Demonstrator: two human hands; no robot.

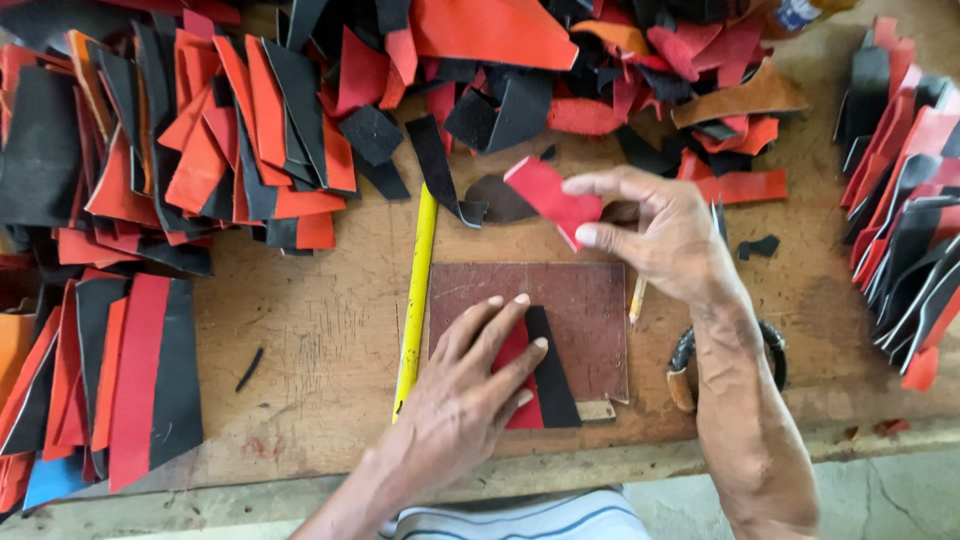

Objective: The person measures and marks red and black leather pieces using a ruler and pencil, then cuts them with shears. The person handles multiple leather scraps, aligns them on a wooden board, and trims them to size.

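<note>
On the dark red cutting board (580,300), the left hand (455,400) presses flat, fingers spread, on red and black leather pieces (540,385), while just above the board the right hand (665,235) pinches a small red leather scrap (550,197), which looks light, bendy, and easy to hold by its edge.

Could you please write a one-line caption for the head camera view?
Left hand presses red and black strips on a cutting board; right hand lifts a red piece.
</note>
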